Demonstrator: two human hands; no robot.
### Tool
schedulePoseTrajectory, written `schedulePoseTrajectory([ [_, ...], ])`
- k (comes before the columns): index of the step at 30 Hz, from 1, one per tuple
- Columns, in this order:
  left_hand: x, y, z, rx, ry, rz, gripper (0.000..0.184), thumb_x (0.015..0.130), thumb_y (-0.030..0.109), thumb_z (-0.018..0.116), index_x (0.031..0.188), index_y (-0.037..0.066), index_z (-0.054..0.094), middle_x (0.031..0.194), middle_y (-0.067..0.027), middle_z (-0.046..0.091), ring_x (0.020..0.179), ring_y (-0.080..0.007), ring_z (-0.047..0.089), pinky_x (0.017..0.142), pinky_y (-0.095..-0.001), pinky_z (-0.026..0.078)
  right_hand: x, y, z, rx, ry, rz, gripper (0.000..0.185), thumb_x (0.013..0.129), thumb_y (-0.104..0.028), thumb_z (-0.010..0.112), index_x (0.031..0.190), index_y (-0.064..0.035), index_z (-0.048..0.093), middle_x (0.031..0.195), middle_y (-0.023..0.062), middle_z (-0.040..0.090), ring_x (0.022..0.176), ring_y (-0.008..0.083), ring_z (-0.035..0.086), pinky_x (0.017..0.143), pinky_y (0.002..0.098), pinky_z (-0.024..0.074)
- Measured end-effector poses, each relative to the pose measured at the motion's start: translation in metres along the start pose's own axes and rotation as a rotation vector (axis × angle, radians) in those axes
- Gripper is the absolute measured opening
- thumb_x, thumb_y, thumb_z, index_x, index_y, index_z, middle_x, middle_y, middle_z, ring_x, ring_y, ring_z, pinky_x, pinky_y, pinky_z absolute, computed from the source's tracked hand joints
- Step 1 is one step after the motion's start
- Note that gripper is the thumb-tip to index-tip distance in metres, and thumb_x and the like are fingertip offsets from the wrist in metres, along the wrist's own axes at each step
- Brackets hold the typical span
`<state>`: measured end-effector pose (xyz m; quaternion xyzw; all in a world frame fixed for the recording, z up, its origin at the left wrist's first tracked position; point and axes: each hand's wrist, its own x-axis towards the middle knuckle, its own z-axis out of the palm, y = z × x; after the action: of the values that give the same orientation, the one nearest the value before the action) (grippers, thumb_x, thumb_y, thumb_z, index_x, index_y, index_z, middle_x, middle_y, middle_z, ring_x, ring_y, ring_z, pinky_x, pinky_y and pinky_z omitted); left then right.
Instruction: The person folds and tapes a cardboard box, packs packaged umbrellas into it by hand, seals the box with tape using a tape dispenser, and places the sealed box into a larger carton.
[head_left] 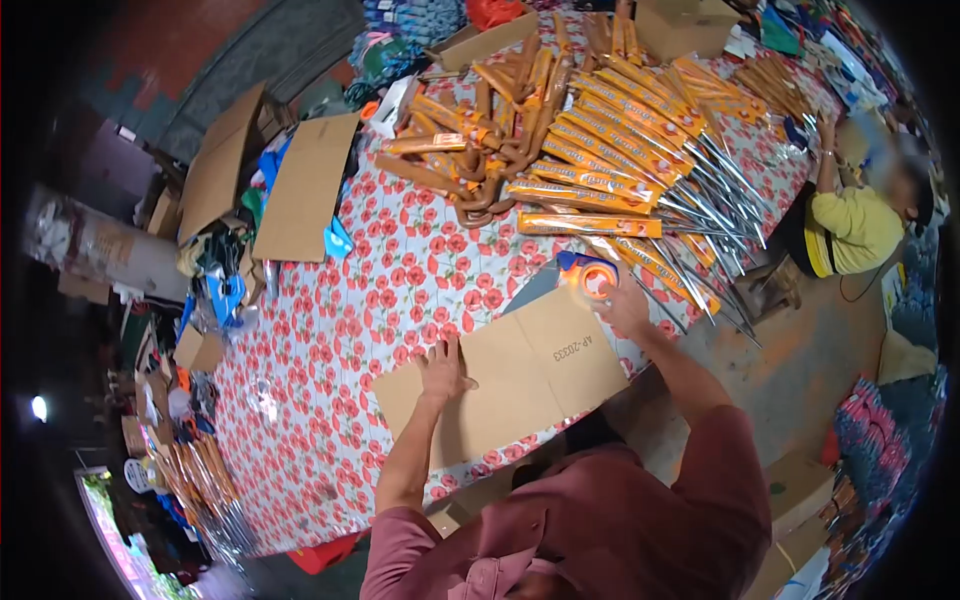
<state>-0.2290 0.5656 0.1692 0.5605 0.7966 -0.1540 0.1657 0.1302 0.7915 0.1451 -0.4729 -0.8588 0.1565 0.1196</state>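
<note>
A flat piece of brown cardboard (515,385) printed "AP-20333" lies on the table edge in front of me; it looks like a folded carton. My left hand (441,374) rests on its left part, fingers spread. Over at its far right corner, my right hand (626,308) grips a blue and orange tape dispenser (592,276) that has a roll of tape in it. A dark grey flat piece (533,290) shows partly from behind the cardboard, near the dispenser.
A flowered cloth (320,400) covers the table. Many orange-sleeved items with metal rods (610,150) and brown curved pieces (490,190) are heaped at the back. Open cardboard boxes (305,190) stand left. A person in yellow (855,225) sits at the right.
</note>
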Motion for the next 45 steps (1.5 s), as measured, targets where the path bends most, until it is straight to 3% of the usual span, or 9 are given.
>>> schedulePoseTrajectory([
  [7,-0.019,-0.021,0.031,-0.085,-0.012,-0.064,0.111,0.055,0.054,0.091,0.143,0.010,0.040,0.134,-0.0150,0.051,0.129,-0.0349,0.049,0.106,-0.0620,0.034,-0.011,0.012,0.014,-0.059,0.196,0.117,0.035,0.074,-0.036,0.080,0.101,-0.0135,0.074,0.146,0.0236,0.040,0.121,0.0373,0.053,0.085,0.0469,0.0538],
  [13,-0.073,-0.045,0.011,-0.561,-0.036,-0.008,0.056,0.074,0.031,0.086,0.116,0.003,0.062,0.095,-0.0189,0.069,0.094,-0.0378,0.066,0.079,-0.0452,0.051,-0.042,-0.050,-0.003,0.008,0.386,0.172,0.072,0.078,-0.024,0.081,0.141,-0.0090,0.050,0.148,0.0295,0.037,0.137,0.0464,0.037,0.112,0.0555,0.0330],
  [17,-0.115,-0.086,-0.034,-1.022,-0.042,-0.051,0.023,0.086,0.021,0.077,0.096,0.002,0.069,0.087,-0.0083,0.068,0.077,-0.0171,0.059,0.072,-0.0363,0.050,-0.068,-0.099,0.003,0.348,0.483,0.189,0.069,0.085,-0.022,0.077,0.144,-0.0030,0.045,0.142,0.0239,0.045,0.131,0.0378,0.046,0.109,0.0456,0.0395],
  [23,-0.199,-0.100,-0.143,-0.572,0.285,0.437,0.008,0.089,0.015,0.072,0.091,0.008,0.068,0.128,-0.0100,0.065,0.133,-0.0290,0.052,0.114,-0.0583,0.031,-0.075,-0.205,-0.053,1.019,0.223,0.202,0.081,0.097,-0.042,0.064,0.151,0.0077,0.030,0.148,0.0277,0.037,0.136,0.0363,0.044,0.110,0.0447,0.0423],
  [25,-0.216,-0.085,-0.142,-0.346,0.304,0.603,0.011,0.089,0.019,0.072,0.091,0.010,0.066,0.145,-0.0071,0.054,0.147,-0.0355,0.035,0.117,-0.0735,0.008,-0.076,-0.243,-0.088,1.014,0.146,0.206,0.089,0.097,-0.049,0.061,0.155,0.0060,0.023,0.149,0.0278,0.035,0.136,0.0365,0.045,0.110,0.0444,0.0419],
  [29,-0.224,-0.052,-0.109,-0.270,0.315,0.797,0.023,0.080,0.031,0.080,0.090,0.013,0.069,0.147,-0.0075,0.052,0.146,-0.0344,0.035,0.113,-0.0747,0.016,-0.066,-0.253,-0.105,0.775,-0.084,0.349,0.080,0.092,-0.045,0.064,0.146,0.0071,0.036,0.129,0.0250,0.056,0.119,0.0329,0.060,0.099,0.0427,0.0493],
  [32,-0.249,-0.066,-0.143,-0.244,0.573,0.582,0.037,0.076,0.039,0.080,0.104,0.016,0.071,0.145,-0.0100,0.051,0.135,-0.0383,0.042,0.104,-0.0716,0.029,-0.058,-0.235,-0.111,0.561,-0.248,0.275,0.046,0.087,-0.027,0.061,0.117,0.0068,0.057,0.085,0.0224,0.071,0.084,0.0386,0.071,0.081,0.0485,0.0549],
  [39,-0.294,-0.182,-0.074,-0.414,0.266,-0.468,0.096,0.079,0.010,0.079,0.157,0.006,0.022,0.100,-0.0219,0.070,0.084,-0.0375,0.069,0.071,-0.0486,0.051,-0.034,-0.222,-0.154,0.032,-0.338,-0.132,0.047,0.081,-0.014,0.058,0.125,0.0025,0.061,0.093,0.0273,0.070,0.082,0.0439,0.069,0.076,0.0486,0.0571],
  [45,-0.242,-0.155,-0.052,-0.360,0.592,-0.281,0.096,0.082,0.009,0.073,0.159,0.011,0.017,0.074,-0.0232,0.068,0.066,-0.0407,0.067,0.061,-0.0477,0.051,-0.029,-0.266,-0.084,-0.002,-0.691,-0.352,0.066,0.084,-0.023,0.066,0.140,0.0064,0.047,0.099,0.0250,0.070,0.090,0.0406,0.069,0.077,0.0483,0.0556],
])
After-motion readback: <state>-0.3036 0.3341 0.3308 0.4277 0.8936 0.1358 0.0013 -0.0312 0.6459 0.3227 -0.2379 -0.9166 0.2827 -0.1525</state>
